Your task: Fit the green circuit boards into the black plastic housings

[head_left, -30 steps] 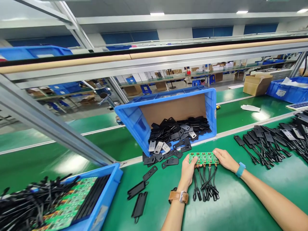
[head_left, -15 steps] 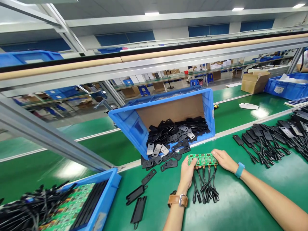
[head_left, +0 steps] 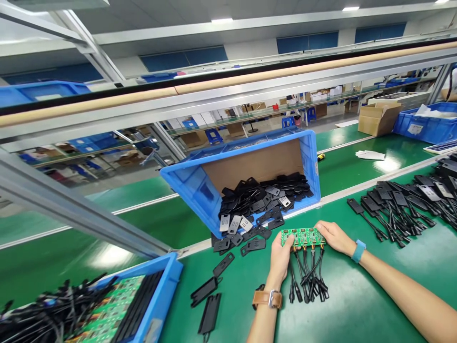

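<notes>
On the green table (head_left: 357,305), just in front of a tipped blue crate (head_left: 193,183), there is a green circuit board (head_left: 303,236). It is a long strip, and several black cables (head_left: 307,281) run from its near edge toward the person. The left hand (head_left: 280,255) grasps the left end of the board with the thumb on top. The right hand (head_left: 333,237) closes its fingers over the right end. Whether the board rests on the table or is lifted just above it, I cannot tell.

The crate lies on its side with the mouth to the person, and black plastic covers (head_left: 264,195) spill out of it onto the table, close to the board. A few loose covers (head_left: 210,312) lie apart at the left, near a blue bin (head_left: 157,295) that holds more boards and cables. Well apart at the right is a pile of cabled black pieces (head_left: 400,209).

As I judge it, the step in hand is the handling of the strip by both ends; the board is bare, with no cover on it. A next move would call for a firm and even hold at both ends. It also needs care that the cables do not tangle or catch on the covers beside them.
</notes>
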A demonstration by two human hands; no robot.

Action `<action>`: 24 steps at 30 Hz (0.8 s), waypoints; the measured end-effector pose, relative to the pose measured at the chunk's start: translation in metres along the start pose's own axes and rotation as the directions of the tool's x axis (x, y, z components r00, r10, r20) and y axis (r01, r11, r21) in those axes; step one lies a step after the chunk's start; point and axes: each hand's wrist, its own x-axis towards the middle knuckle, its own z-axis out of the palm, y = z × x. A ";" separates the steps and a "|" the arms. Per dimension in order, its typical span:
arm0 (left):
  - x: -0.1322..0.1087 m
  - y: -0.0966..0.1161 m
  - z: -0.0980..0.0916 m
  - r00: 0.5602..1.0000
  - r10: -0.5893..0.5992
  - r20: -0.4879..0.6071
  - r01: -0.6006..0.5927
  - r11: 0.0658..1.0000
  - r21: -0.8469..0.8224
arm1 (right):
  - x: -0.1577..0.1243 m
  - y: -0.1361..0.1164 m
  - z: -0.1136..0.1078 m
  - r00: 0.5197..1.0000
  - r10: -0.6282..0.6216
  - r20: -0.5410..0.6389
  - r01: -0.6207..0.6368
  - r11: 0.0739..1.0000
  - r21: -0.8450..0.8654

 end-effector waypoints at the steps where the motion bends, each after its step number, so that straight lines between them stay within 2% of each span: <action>1: 0.000 0.000 0.000 1.000 0.004 -0.001 -0.004 1.000 0.004 | 0.000 0.000 0.000 1.000 -0.001 0.000 0.001 1.000 0.001; 24: 0.002 -0.002 -0.002 0.999 0.022 -0.025 -0.021 0.999 0.039 | 0.000 -0.001 0.001 1.000 0.001 -0.003 -0.001 1.000 0.002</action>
